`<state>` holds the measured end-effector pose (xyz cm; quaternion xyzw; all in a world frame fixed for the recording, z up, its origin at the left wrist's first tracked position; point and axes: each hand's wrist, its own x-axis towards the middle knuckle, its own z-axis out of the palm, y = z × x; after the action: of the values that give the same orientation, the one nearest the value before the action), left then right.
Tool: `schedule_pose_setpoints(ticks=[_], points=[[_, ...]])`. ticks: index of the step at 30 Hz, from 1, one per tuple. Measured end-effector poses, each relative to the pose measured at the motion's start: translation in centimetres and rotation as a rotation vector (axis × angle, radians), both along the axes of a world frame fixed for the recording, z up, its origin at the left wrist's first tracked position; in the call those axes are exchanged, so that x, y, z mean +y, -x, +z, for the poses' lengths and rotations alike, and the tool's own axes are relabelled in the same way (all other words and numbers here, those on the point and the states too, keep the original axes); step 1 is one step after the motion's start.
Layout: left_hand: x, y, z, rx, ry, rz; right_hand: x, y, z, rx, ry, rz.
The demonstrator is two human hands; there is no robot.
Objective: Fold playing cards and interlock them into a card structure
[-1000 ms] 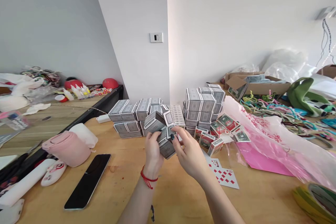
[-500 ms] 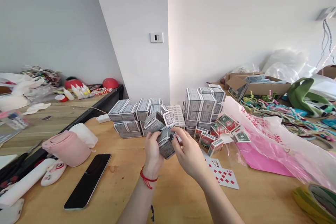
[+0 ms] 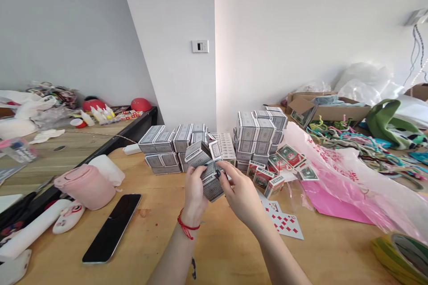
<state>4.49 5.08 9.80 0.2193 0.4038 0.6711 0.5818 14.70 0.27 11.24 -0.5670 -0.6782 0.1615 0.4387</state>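
My left hand (image 3: 195, 192), a red string bracelet at its wrist, is closed around a joined piece of folded playing cards (image 3: 212, 188). From the other side, my right hand (image 3: 241, 192) pinches the same piece, its dark-nailed thumb and fingers on the upper part. Grey patterned card backs form the piece's box-like sections, one section (image 3: 198, 154) tilting up to the left and another (image 3: 215, 148) standing near the top. Behind it are a low left block of folded cards (image 3: 160, 141) and a taller right stack (image 3: 256, 131).
Red card boxes (image 3: 263, 178) and loose diamond cards (image 3: 288, 225) lie right of my hands. Pink plastic wrapping (image 3: 329, 196) and a tape roll (image 3: 399, 256) are farther right. Leftward are a black phone (image 3: 113, 227) and a pink roll (image 3: 85, 186).
Almost nothing differs. Both hands keep their grip on the folded-card piece, and the view has shifted very slightly.
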Motion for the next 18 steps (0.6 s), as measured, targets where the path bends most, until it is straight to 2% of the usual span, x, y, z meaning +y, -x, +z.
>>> schedule_pose_setpoints(ticks=[3, 13, 18], points=[[-0.02, 0.09, 0.19, 0.025, 0.012, -0.061, 0.06, 0.07, -0.17, -0.004, 0.018, -0.016], [-0.37, 0.58, 0.73, 0.085, 0.005, -0.063, -0.17, 0.00, 0.35, 0.020, -0.004, 0.076], [-0.63, 0.45, 0.89, 0.109, 0.002, -0.071, -0.30, -0.14, 0.46, -0.010, 0.008, 0.074]])
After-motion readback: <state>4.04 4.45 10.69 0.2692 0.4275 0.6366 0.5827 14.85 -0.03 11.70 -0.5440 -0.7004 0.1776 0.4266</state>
